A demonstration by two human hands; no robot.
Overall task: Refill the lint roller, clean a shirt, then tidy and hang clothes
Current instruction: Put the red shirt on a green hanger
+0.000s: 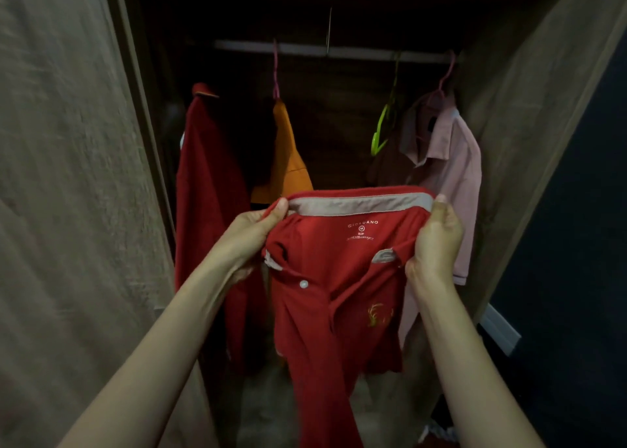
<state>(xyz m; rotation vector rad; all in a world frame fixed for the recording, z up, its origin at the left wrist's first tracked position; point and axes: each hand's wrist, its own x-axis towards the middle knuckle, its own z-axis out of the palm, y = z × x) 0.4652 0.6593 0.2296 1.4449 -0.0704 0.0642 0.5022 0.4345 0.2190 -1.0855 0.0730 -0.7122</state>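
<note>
Below the rail (339, 52), my left grip (247, 237) and right grip (436, 244) pinch the red shirt (325, 261) by its collar, spread seemingly for a hanger.

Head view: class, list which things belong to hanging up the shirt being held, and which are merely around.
In the job: red polo shirt with grey-lined collar, left hand and right hand gripping it, pale wardrobe rail, lime-green plastic hanger.
Merely around: pink collared shirt, orange garment, dark red shirt, all already hung.
</note>
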